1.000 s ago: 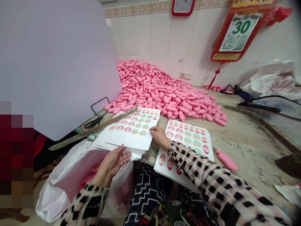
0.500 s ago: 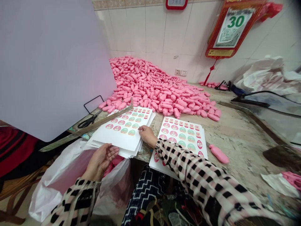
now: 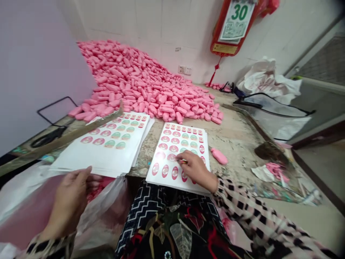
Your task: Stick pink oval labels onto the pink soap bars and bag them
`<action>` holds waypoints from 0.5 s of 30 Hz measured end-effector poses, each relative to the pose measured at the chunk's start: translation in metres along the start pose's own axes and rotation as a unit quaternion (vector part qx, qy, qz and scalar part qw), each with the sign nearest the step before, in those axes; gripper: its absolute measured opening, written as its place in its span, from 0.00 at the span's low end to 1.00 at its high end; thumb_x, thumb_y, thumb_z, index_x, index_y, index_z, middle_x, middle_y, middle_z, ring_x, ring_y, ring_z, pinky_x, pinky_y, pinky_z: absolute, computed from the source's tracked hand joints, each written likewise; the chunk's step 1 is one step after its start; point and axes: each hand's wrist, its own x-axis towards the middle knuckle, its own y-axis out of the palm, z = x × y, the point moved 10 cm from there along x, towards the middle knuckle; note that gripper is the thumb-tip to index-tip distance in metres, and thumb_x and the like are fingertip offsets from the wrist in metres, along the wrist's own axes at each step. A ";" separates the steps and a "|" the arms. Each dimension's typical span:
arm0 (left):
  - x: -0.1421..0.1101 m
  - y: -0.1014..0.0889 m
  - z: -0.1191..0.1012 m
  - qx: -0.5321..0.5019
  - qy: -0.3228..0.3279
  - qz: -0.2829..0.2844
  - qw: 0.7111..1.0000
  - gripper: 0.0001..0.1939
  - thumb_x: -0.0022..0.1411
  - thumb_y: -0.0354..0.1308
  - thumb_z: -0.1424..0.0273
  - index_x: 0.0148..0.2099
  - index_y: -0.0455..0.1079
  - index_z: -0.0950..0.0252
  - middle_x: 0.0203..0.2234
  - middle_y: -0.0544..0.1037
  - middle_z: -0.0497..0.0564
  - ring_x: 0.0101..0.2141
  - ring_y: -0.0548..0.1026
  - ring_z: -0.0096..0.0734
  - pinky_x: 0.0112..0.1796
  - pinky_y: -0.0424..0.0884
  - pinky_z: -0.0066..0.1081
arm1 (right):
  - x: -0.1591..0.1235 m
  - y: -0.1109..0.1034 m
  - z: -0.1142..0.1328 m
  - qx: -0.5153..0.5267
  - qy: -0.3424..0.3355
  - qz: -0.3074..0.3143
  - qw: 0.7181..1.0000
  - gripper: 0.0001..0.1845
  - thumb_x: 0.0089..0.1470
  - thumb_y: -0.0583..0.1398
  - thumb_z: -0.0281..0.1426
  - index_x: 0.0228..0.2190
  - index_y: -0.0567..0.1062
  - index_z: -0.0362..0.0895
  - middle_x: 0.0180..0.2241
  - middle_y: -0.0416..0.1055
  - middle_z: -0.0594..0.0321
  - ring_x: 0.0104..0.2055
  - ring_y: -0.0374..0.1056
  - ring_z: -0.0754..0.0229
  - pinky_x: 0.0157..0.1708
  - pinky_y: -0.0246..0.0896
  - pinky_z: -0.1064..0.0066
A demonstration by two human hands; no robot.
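Observation:
My right hand [image 3: 194,169] is over the right stack of sticker sheets [image 3: 159,181], its thumb and fingers pinched on a thin, small object too unclear to name. Rows of pink and green round stickers and pink ovals are printed on that top sheet. My left hand [image 3: 71,194] holds nothing, fingers loosely bent and apart, just below the near edge of the left stack of sticker sheets [image 3: 91,158]. Beside the right stack lies one pink sausage-shaped piece [image 3: 219,156].
A big heap of pink sausage-shaped pieces [image 3: 134,79] fills the table's back. A flat strip [image 3: 67,135] crosses the left stack near black scissors [image 3: 48,136]. A white plastic bag [image 3: 107,205] with pink pieces hangs below the table. A clear zip bag [image 3: 272,111] lies right.
My right hand has moved from the left stack's edge to the right stack. My left hand has drawn slightly back toward me. The view has turned to the right.

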 end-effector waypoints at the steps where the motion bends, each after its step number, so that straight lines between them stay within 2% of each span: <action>1: -0.008 0.002 -0.003 0.011 0.020 -0.001 1.000 0.04 0.55 0.57 0.72 0.33 0.64 0.64 0.19 0.73 0.46 0.17 0.69 0.25 0.18 0.66 0.22 | -0.012 -0.020 -0.021 -0.033 0.031 -0.034 0.998 0.14 0.52 0.53 0.26 0.40 0.74 0.46 0.38 0.70 0.61 0.41 0.65 0.60 0.40 0.57 0.70; 4: -0.028 0.017 -0.003 0.046 0.053 0.013 0.997 0.09 0.52 0.61 0.68 0.36 0.65 0.60 0.21 0.74 0.44 0.20 0.68 0.26 0.19 0.65 0.23 | -0.046 -0.074 -0.088 -0.169 0.176 -0.114 0.963 0.17 0.54 0.52 0.28 0.45 0.72 0.46 0.43 0.68 0.57 0.41 0.65 0.57 0.39 0.57 0.68; 5: -0.033 0.025 -0.003 0.062 0.065 0.026 0.996 0.10 0.52 0.61 0.67 0.37 0.66 0.60 0.21 0.74 0.44 0.20 0.68 0.27 0.20 0.65 0.24 | -0.055 -0.085 -0.106 -0.208 0.218 -0.115 0.946 0.17 0.56 0.52 0.31 0.47 0.71 0.46 0.44 0.67 0.55 0.40 0.66 0.56 0.37 0.57 0.68; 7: -0.042 0.042 -0.004 0.081 0.099 0.050 0.990 0.11 0.52 0.60 0.66 0.39 0.67 0.59 0.23 0.74 0.44 0.20 0.67 0.27 0.21 0.64 0.24 | -0.065 -0.093 -0.130 -0.258 0.262 -0.083 0.926 0.19 0.59 0.49 0.37 0.49 0.69 0.48 0.44 0.66 0.53 0.36 0.67 0.56 0.33 0.56 0.67; 10: -0.054 0.073 -0.005 0.090 0.129 0.097 0.983 0.13 0.51 0.61 0.65 0.41 0.68 0.59 0.22 0.73 0.44 0.21 0.67 0.26 0.23 0.64 0.24 | -0.066 -0.092 -0.145 -0.277 0.263 -0.032 0.924 0.22 0.60 0.46 0.43 0.49 0.71 0.52 0.38 0.68 0.55 0.34 0.66 0.56 0.30 0.52 0.69; 13: -0.070 0.109 -0.003 0.095 0.115 0.163 0.975 0.12 0.52 0.61 0.64 0.40 0.69 0.61 0.22 0.73 0.44 0.21 0.67 0.25 0.25 0.64 0.23 | -0.065 -0.094 -0.151 -0.263 0.263 -0.021 0.928 0.24 0.59 0.45 0.48 0.47 0.73 0.56 0.33 0.69 0.57 0.33 0.66 0.57 0.28 0.49 0.70; 15: -0.084 0.135 -0.002 0.102 0.102 0.210 0.967 0.12 0.51 0.61 0.64 0.39 0.71 0.62 0.23 0.73 0.45 0.22 0.68 0.25 0.26 0.64 0.24 | -0.063 -0.095 -0.154 -0.234 0.256 -0.025 0.938 0.23 0.58 0.47 0.49 0.46 0.73 0.57 0.33 0.69 0.59 0.33 0.66 0.57 0.28 0.50 0.70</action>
